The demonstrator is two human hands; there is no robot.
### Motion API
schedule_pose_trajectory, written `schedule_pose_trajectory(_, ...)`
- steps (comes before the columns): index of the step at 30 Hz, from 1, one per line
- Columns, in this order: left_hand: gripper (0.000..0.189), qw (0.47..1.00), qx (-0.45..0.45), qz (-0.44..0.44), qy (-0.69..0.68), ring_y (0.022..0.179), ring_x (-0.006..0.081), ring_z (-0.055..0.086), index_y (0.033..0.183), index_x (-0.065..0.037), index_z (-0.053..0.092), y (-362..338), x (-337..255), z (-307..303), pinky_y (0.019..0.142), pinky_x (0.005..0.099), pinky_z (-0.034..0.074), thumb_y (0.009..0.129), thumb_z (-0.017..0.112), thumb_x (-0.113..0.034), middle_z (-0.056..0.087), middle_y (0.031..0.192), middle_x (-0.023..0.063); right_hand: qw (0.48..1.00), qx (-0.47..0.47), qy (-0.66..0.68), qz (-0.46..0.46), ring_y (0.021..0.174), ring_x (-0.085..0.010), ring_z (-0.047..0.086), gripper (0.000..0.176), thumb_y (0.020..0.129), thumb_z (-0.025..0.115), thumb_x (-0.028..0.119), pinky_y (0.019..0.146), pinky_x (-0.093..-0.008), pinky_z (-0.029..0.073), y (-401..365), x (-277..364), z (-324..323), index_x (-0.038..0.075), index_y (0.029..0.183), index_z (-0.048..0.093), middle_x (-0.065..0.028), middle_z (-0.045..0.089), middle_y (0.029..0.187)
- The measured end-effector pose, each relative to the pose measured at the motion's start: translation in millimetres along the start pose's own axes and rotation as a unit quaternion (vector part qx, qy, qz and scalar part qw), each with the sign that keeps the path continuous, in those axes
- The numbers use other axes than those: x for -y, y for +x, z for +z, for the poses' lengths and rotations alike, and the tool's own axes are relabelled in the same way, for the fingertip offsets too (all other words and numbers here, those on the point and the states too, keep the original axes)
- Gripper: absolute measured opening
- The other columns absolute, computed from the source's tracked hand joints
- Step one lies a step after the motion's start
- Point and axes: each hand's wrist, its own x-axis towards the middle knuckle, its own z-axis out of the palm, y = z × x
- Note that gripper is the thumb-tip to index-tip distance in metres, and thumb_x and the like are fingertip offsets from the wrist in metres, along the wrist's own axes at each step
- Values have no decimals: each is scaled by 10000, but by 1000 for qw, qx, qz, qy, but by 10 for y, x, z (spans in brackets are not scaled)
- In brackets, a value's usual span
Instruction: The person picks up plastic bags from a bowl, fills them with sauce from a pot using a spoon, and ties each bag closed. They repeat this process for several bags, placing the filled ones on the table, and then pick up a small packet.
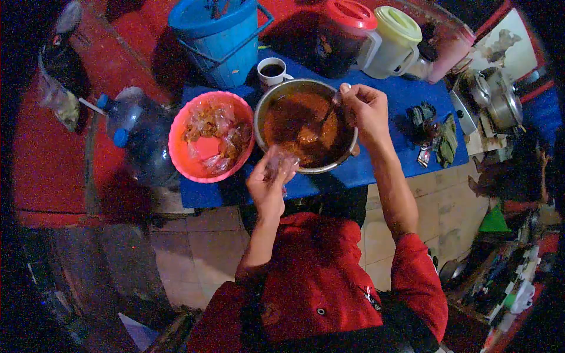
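A metal pot of brown-red sauce with chunks stands on a blue table. My right hand grips the handle of a spoon whose bowl dips into the sauce. At the pot's near rim, my left hand holds up a small clear plastic bag, held open. A pink bowl left of the pot holds several filled plastic bags.
A white cup of dark liquid stands behind the pot. A blue basket, two lidded jugs and a large water bottle surround the table. Leaf-wrapped items lie at right; a kettle sits on a stove.
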Motion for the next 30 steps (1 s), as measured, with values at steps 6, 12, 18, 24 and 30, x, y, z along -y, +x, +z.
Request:
schedule_pose_trajectory(6,441,987,17,107,120,925,159,636,1215,36,558,161,-32,313,775,276,546,802,706,-16,653,1060,108,998,31,-20,-52,615,-60,518,266,864,674,203,565,-244,420,-189,309,176,4,689,645,0,620,648)
schedule_pose_trajectory(12,388,972,-14,199,121,904,136,627,1151,26,610,262,42,336,845,281,496,790,730,-51,660,1047,94,990,48,-61,-115,682,-136,629,182,822,692,167,664,-287,482,-671,416,326,-2,756,674,-74,674,693)
schedule_pose_trajectory(18,273,987,-2,122,-105,900,176,629,1075,11,633,353,175,238,845,330,517,803,654,10,660,1001,83,962,60,-116,-240,587,-223,644,169,807,684,125,541,-312,478,-929,411,265,-10,710,655,-121,643,646)
schedule_pose_trajectory(24,267,983,-78,159,-37,892,239,636,1094,54,577,144,-126,414,805,365,556,830,618,41,631,1035,141,989,-121,80,-28,525,-63,534,154,846,691,165,455,-235,424,-937,307,-18,19,812,661,-7,614,646)
schedule_pose_trajectory(30,396,980,42,46,-187,1049,193,545,1177,-64,525,-24,127,5,886,348,461,815,680,-97,576,1141,43,991,-130,14,-9,423,-62,441,124,876,653,145,378,-201,332,-1007,-673,-271,33,924,627,3,567,666)
